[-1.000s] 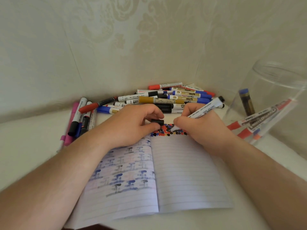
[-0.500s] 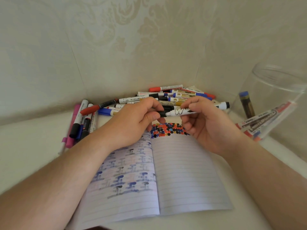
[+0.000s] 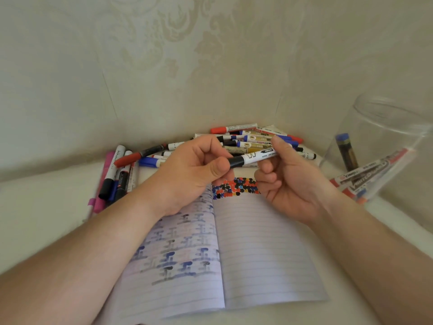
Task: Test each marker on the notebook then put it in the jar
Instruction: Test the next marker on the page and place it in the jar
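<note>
From the head view, both hands are meeting above the top of the notebook [image 3: 262, 249]. The left hand [image 3: 194, 170] is pinching the black cap end of the marker [image 3: 251, 158], and the right hand [image 3: 288, 181] is gripping its white barrel. The cap probably needs pressing straight on until it seats, with the barrel kept level. The clear, smooth-walled jar [image 3: 384, 146] is standing to the right of the right hand, a few markers leaning inside. A pile [image 3: 248, 139] of slim plastic markers is lying just beyond both hands.
</note>
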`<act>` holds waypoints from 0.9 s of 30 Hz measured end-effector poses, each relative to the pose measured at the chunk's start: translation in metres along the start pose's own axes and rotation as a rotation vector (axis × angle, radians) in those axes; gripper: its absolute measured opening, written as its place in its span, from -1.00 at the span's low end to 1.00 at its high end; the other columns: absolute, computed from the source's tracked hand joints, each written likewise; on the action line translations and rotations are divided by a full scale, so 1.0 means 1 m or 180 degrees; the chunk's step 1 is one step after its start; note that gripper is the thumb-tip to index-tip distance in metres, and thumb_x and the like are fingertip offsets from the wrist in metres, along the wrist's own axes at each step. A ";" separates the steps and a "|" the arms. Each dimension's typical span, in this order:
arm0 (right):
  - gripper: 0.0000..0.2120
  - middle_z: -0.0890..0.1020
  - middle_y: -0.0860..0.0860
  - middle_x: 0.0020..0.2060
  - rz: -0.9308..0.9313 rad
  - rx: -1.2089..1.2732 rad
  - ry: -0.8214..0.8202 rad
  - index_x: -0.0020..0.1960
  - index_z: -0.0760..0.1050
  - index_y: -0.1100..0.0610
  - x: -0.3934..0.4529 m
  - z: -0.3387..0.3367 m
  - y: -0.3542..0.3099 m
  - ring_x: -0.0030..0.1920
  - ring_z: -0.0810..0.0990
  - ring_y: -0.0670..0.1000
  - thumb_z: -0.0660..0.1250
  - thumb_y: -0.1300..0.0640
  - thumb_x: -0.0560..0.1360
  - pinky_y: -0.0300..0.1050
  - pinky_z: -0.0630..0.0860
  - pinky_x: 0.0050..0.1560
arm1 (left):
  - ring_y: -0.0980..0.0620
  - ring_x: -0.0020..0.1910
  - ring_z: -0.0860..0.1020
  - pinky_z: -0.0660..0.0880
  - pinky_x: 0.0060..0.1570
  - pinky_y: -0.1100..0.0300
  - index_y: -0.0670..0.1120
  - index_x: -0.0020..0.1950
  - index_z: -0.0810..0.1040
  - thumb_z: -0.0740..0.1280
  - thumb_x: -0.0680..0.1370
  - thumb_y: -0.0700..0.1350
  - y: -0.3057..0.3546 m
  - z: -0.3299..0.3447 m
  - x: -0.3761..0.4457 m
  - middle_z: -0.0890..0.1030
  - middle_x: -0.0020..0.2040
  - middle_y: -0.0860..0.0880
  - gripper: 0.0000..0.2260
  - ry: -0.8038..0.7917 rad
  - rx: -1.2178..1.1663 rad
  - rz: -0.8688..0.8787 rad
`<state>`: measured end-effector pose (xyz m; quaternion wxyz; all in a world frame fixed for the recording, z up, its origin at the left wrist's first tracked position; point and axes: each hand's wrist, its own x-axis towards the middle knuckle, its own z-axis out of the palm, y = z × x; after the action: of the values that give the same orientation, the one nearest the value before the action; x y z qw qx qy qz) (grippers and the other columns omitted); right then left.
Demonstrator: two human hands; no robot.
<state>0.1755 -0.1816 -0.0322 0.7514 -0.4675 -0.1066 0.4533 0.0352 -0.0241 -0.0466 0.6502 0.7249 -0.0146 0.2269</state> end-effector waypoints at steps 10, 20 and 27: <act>-0.68 0.48 0.05 -0.40 -0.0589 -0.0443 0.0001 0.02 0.41 0.15 -0.003 -0.003 0.001 -0.45 0.39 -0.04 0.19 -0.12 0.70 -0.24 0.30 -0.51 | 0.12 -0.38 0.50 0.48 -0.25 0.23 0.12 -0.16 0.63 0.45 0.43 0.07 0.000 -0.003 0.001 0.70 -0.29 -0.02 -0.93 0.0180 0.0380 -0.0107; -0.93 0.71 0.03 -0.16 -0.3626 -0.2401 0.0779 0.07 0.59 0.05 -0.083 0.013 -0.065 -0.21 0.66 -0.01 0.45 0.16 0.60 -0.13 0.62 -0.12 | 0.25 -0.11 0.51 0.35 -0.11 0.32 0.24 -0.08 0.57 0.48 0.52 0.06 -0.012 -0.018 0.001 0.59 -0.18 0.25 -0.89 0.0606 0.2980 0.0480; -0.61 0.65 -0.05 -0.22 -0.4027 -0.3255 0.2285 0.23 0.30 -0.05 -0.126 -0.033 -0.139 -0.23 0.65 0.03 0.46 -0.01 0.56 0.03 0.61 -0.09 | -0.03 0.01 0.49 0.48 0.09 -0.02 0.16 -0.06 0.62 0.37 0.44 -0.06 -0.021 -0.024 0.001 0.57 -0.10 0.14 -0.86 0.0982 0.3814 -0.0033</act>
<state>0.2047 -0.3211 0.0943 0.5485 -0.7134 -0.2924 -0.3236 0.0352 0.0020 -0.0645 0.1258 0.9230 0.2131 0.2948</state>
